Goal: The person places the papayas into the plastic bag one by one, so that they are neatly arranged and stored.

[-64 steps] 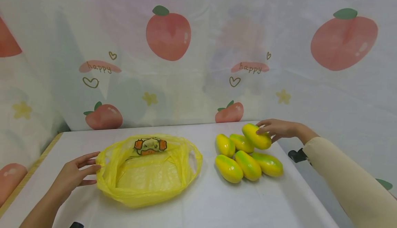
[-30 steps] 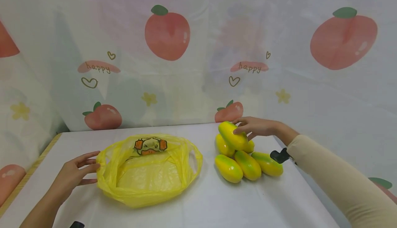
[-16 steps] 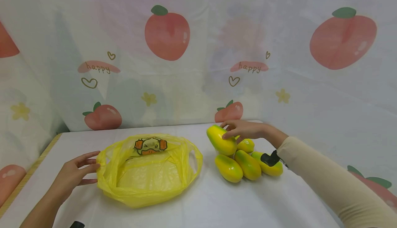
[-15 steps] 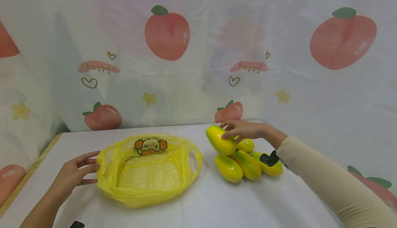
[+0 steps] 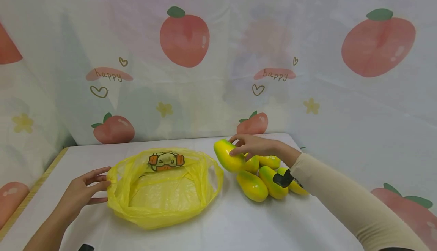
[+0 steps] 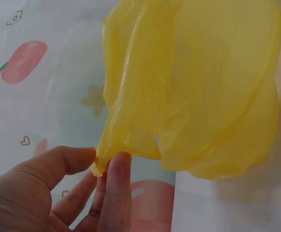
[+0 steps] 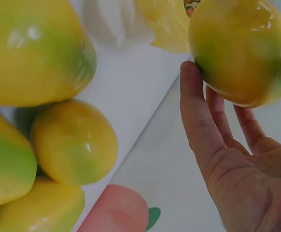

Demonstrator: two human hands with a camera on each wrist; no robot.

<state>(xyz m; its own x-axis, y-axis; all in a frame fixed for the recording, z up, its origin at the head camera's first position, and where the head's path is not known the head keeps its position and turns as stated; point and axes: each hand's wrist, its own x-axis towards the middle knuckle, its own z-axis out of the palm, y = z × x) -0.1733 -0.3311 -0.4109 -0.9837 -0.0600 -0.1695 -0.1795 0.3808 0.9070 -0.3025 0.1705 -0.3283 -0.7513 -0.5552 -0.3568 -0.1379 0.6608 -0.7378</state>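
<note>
At the left, my left hand (image 5: 80, 188) pinches the handle of a yellow plastic bag (image 5: 150, 218) with a winking duck print. The left wrist view shows the thumb and fingers on the gathered handle corner (image 6: 98, 168). The bag's mouth gapes, and its inside shows bare. My right hand (image 5: 250, 145) holds a yellow-green mango (image 5: 225, 157) between thumb and fingers, raised at the back of the table, right of the bag. In the right wrist view the fingers lie along the underside of the held mango (image 7: 244, 53). Several more mangoes (image 5: 252, 186) lie close together below the right forearm.
The table has a white cover (image 5: 218, 228). Behind it hangs a pale curtain (image 5: 218, 91) printed with peaches and the word happy. A black wrist camera mount (image 5: 282, 179) on the right arm overlaps part of the mangoes in the head view. Wooden edging (image 5: 37, 190) runs along the left side.
My right hand has carried the mango leftward from the right back corner, over the other mangoes, towards the bag. The left hand and the bag have stayed in place.
</note>
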